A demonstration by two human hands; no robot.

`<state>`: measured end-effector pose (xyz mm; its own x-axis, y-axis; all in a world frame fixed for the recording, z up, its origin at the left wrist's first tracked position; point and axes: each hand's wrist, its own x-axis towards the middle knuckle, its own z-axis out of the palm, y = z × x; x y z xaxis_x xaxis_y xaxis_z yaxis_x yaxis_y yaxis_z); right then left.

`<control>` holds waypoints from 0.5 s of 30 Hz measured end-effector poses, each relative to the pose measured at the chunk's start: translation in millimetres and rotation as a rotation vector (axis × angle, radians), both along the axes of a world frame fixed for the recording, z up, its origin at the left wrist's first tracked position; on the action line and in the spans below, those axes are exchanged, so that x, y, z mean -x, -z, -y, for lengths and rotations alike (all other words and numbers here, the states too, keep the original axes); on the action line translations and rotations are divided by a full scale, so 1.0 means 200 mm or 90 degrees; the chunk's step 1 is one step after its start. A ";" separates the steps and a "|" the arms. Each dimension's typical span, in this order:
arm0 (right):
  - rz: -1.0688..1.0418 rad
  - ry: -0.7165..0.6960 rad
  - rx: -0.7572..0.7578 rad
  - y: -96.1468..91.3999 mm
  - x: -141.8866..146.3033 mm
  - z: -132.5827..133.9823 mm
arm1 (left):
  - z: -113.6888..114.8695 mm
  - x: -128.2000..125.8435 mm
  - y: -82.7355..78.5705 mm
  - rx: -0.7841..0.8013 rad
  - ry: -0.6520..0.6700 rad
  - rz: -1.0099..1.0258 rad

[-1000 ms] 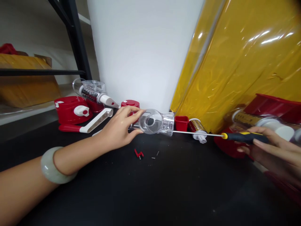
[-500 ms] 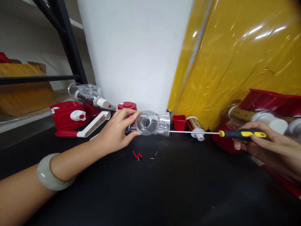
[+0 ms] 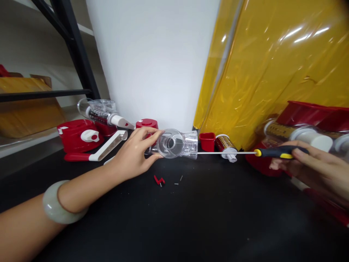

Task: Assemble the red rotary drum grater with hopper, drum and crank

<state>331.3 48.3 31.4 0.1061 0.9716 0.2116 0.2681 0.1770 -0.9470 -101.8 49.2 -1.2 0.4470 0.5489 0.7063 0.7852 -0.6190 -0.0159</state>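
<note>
My left hand [image 3: 136, 153] grips a clear plastic housing [image 3: 177, 143] lying on its side on the black table [image 3: 174, 222], fingers closed round its left end. My right hand [image 3: 311, 163] is closed on the black-and-yellow handle of a long screwdriver [image 3: 275, 152]. Its thin metal shaft runs leftward and enters the right end of the clear housing. A pale green bangle [image 3: 54, 207] sits on my left wrist.
A small red clip [image 3: 159, 180] and tiny screws [image 3: 178, 181] lie just in front of the housing. Red and white grater parts [image 3: 87, 136], a red cup [image 3: 207, 141] and a metal drum [image 3: 226, 145] stand behind. Yellow sheeting [image 3: 272, 72] and a white panel [image 3: 155, 62] back the table.
The view has shifted slightly. My right hand has turned a little on the screwdriver handle. The housing and left hand hold the same place.
</note>
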 end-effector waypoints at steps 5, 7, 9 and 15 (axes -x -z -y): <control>0.056 -0.069 0.028 0.03 -0.03 -0.05 | 0.02 -0.02 -0.01 -0.014 0.013 -0.003; -0.040 -0.072 0.037 0.03 -0.03 -0.04 | 0.02 -0.01 -0.01 -0.018 0.010 -0.005; -0.119 -0.069 0.028 0.02 -0.01 -0.02 | 0.01 -0.01 -0.01 -0.019 0.009 -0.002; -0.020 -0.025 0.001 0.01 -0.02 -0.01 | 0.00 0.00 0.01 -0.013 0.003 0.008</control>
